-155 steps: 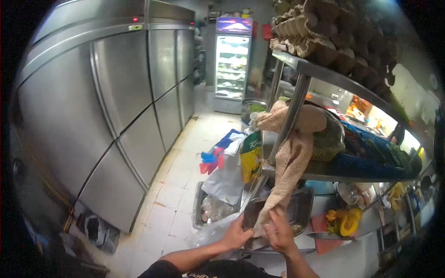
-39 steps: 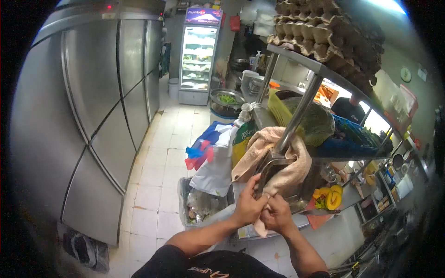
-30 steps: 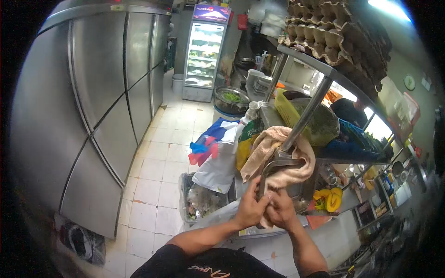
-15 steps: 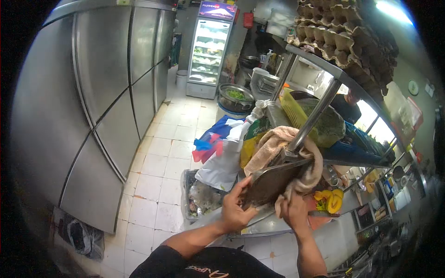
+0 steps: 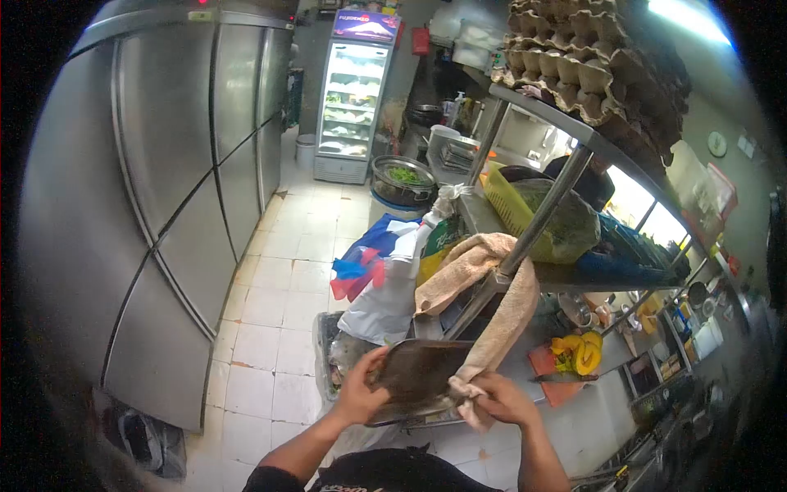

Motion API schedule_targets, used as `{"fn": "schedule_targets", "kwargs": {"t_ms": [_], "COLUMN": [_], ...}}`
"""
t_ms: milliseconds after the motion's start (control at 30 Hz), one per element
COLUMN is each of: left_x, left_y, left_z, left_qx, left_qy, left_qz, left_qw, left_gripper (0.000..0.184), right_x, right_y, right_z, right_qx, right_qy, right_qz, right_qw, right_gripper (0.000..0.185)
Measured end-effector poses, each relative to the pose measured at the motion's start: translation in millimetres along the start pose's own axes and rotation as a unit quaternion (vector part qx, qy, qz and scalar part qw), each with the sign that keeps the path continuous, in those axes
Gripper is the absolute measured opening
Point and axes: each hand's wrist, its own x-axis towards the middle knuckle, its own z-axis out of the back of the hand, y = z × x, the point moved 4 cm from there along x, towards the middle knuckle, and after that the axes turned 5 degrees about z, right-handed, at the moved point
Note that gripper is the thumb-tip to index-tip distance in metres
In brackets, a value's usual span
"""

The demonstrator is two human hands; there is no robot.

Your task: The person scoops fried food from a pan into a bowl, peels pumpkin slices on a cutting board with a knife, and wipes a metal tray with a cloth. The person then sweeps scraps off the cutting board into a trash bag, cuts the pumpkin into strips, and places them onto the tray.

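My left hand (image 5: 361, 392) grips the left edge of a dark, rectangular metal tray (image 5: 422, 369), held tilted in front of my body. A beige towel (image 5: 500, 324) drapes over the rail of the shelf rack and hangs down to the tray's right side. My right hand (image 5: 506, 400) is closed on the bunched lower end of this towel, right by the tray's edge. Past my right hand, cut yellow squash (image 5: 587, 358) and a knife (image 5: 557, 378) lie on an orange cutting board (image 5: 543, 361).
Steel cabinets (image 5: 164, 164) line the left beside a tiled floor (image 5: 270, 328). A plastic bin (image 5: 326, 336) and bags (image 5: 381, 299) stand ahead. Egg trays (image 5: 574, 66) are stacked on the rack, above a yellow basket (image 5: 507, 201). Another person (image 5: 602, 184) is partly visible behind the rack.
The tray has come down and away from the rack's post, toward my body. My right hand has pulled the towel's end lower, and the towel now hangs straighter.
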Motion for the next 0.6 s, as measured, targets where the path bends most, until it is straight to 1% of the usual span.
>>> {"fn": "schedule_targets", "kwargs": {"t_ms": [33,133,167,200,233,300,333,367,433,467,500,600], "left_x": [-6.2,-25.3,-25.0,-27.2,-27.2,-29.7,-29.2,-30.2,-25.5,-23.5,-24.3,-29.5], "left_y": [4.1,34.3,40.2,49.1,46.2,72.4,80.6,88.7,97.3,88.6,93.4,106.5], "left_z": [9.4,29.1,30.0,30.2,26.4,19.7,13.8,4.4,-14.3,-24.0,-33.2,-73.4], "left_qx": [0.014,-0.036,-0.021,-0.038,-0.053,-0.064,-0.087,-0.073,-0.045,-0.006,-0.004,-0.047], "left_qy": [0.000,-0.041,-0.080,-0.065,-0.050,-0.039,-0.018,-0.006,0.009,0.032,0.060,0.095], "left_qz": [0.017,0.135,0.074,0.112,0.155,0.244,0.256,0.256,0.238,0.281,0.284,0.274], "left_qw": [1.000,0.989,0.994,0.991,0.985,0.967,0.962,0.964,0.970,0.959,0.957,0.956], "left_gripper": [0.066,0.068,0.062,0.057,0.053,0.049,0.048,0.047,0.046,0.044,0.043,0.043], "right_x": [-5.5,-30.6,-36.4,-43.1,-48.8,-67.9,-79.9,-90.6,-116.7,-125.9,-139.8,-194.7], "right_y": [-2.1,-9.3,-16.8,-20.6,-13.8,-23.9,-31.4,-39.0,-49.5,-54.1,-64.5,-95.1], "right_z": [1.8,-6.2,-13.1,-17.5,-18.9,-31.2,-38.1,-42.1,-43.9,-45.5,-47.3,-60.2], "right_qx": [-0.002,-0.006,-0.055,-0.048,-0.047,-0.003,-0.002,-0.008,0.020,0.033,0.030,0.041], "right_qy": [-0.033,-0.157,-0.152,-0.159,-0.141,-0.125,-0.119,-0.113,-0.113,-0.113,-0.126,-0.158], "right_qz": [-0.012,-0.069,-0.072,-0.052,-0.080,-0.126,-0.139,-0.144,-0.207,-0.235,-0.250,-0.303], "right_qw": [0.999,0.985,0.984,0.985,0.986,0.984,0.983,0.983,0.972,0.965,0.959,0.939], "right_gripper": [0.040,0.048,0.055,0.055,0.055,0.051,0.052,0.052,0.052,0.051,0.051,0.051]}}
